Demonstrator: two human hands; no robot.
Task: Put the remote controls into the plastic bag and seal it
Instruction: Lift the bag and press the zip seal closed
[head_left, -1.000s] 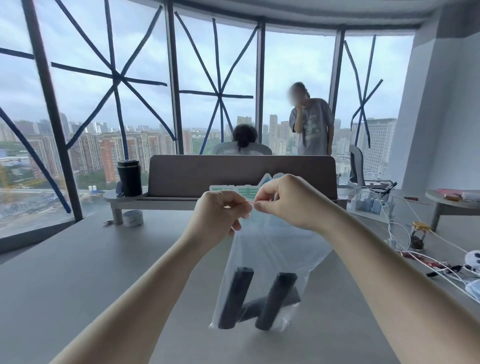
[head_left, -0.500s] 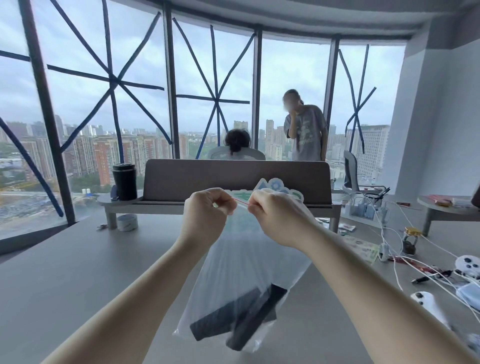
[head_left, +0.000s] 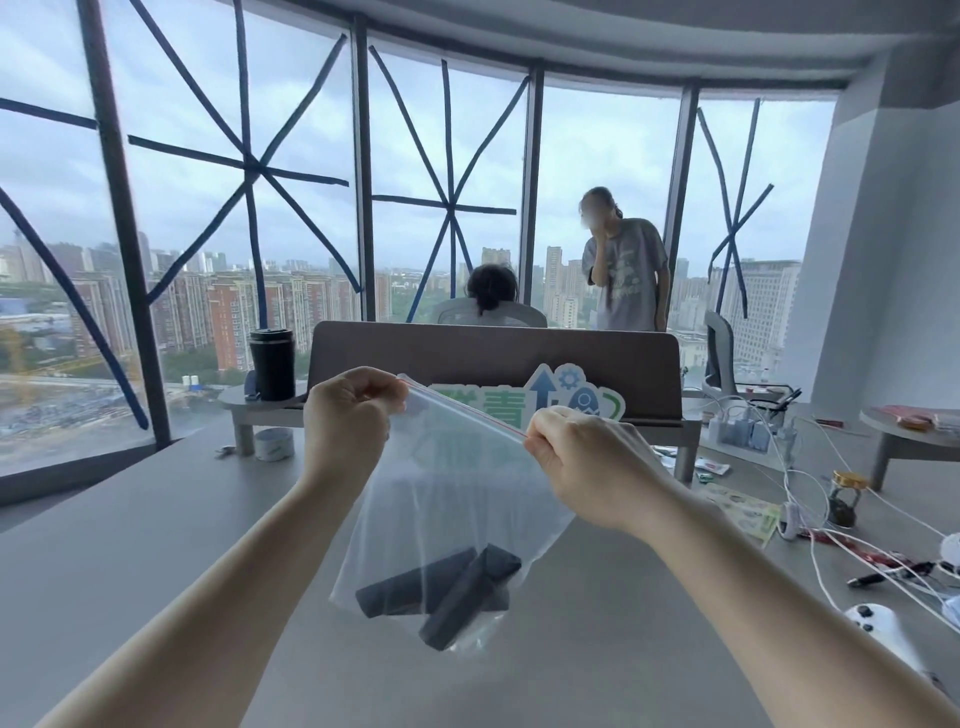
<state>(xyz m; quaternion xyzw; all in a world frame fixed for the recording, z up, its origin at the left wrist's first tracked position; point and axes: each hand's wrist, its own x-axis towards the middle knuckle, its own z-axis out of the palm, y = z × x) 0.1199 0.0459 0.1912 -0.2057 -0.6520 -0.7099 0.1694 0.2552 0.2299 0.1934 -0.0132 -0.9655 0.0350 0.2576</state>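
A clear plastic zip bag (head_left: 457, 499) hangs in the air above the grey table (head_left: 130, 545). Dark remote controls (head_left: 441, 597) lie crossed at its bottom. My left hand (head_left: 350, 421) pinches the left end of the red-lined zip strip. My right hand (head_left: 576, 462) pinches the strip further right and lower, so the strip runs slanted and taut between them. Whether the strip is pressed together along its whole length is unclear.
A monitor back (head_left: 493, 364) stands on a riser ahead, with a black tumbler (head_left: 271, 364) at its left. White cables (head_left: 831, 519), a small jar (head_left: 844, 499) and a white controller (head_left: 878, 623) lie at the right. Two people are beyond the monitor.
My hands have moved apart along the zip strip, the right one sliding right and down. The bag swung and the remotes tipped from upright to lying crossed at its bottom.
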